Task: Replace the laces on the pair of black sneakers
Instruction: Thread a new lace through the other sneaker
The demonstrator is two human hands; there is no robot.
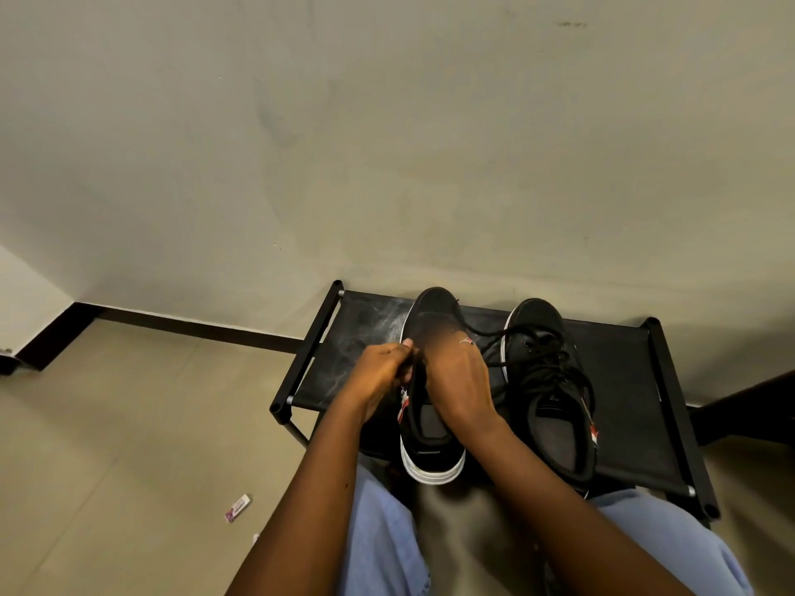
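Two black sneakers with white soles stand side by side on a low black rack [623, 406], toes toward the wall. Both my hands work over the left sneaker [432, 445]. My left hand [378, 372] pinches a black lace at the shoe's left eyelet edge. My right hand [458, 380] lies over the tongue area, fingers curled, and blurred at the tips; a black lace [486, 333] runs from it to the right. The right sneaker [550, 406] holds a loose tangle of black lace on its tongue.
The rack stands against a beige wall with a dark baseboard [193, 326]. My knees in light blue trousers [378, 539] are just below the rack. A small paper wrapper [237, 507] lies on the tiled floor at the left.
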